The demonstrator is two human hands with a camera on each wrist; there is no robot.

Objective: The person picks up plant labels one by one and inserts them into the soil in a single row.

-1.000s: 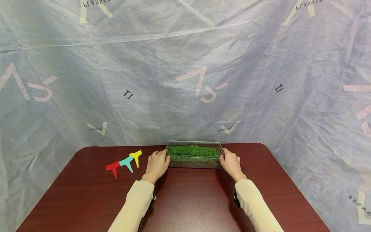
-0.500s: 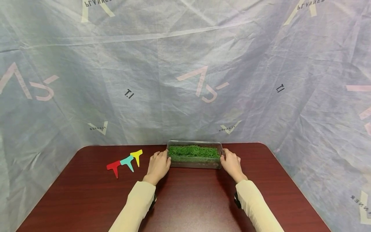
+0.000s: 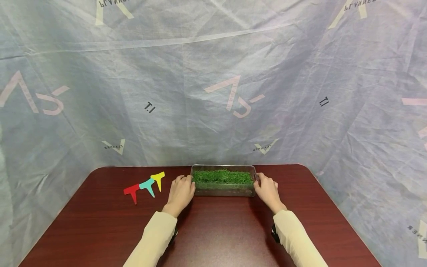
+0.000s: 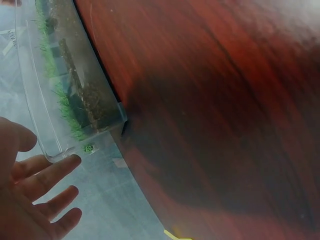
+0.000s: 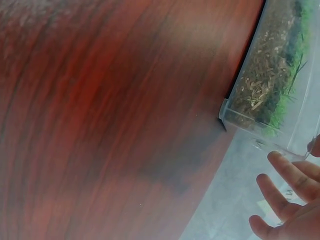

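Observation:
A clear plastic box [image 3: 223,192] stands near the back of the table, its long side towards me. Green grass [image 3: 222,176] fills it over a layer of brown soil [image 5: 262,72], which shows through the wall in the right wrist view. My left hand [image 3: 181,192] holds the box's left end, thumb by the near corner and index finger against the end wall. At the opposite end my right hand [image 3: 268,190] holds it likewise, with its lower fingers spread off the wall. Both palms are turned from the head camera.
Left of the box, T-shaped plant labels lie in a slanting row on the dark red table [image 3: 220,230]: a red label [image 3: 132,191], a turquoise label [image 3: 148,186] and a yellow label [image 3: 158,179]. A grey printed cloth [image 3: 186,92] hangs close behind the table and along its sides.
The box has shifted slightly towards me during the last half second, with both hands staying at its ends. The plant labels lie as before; the head view has drifted a little.

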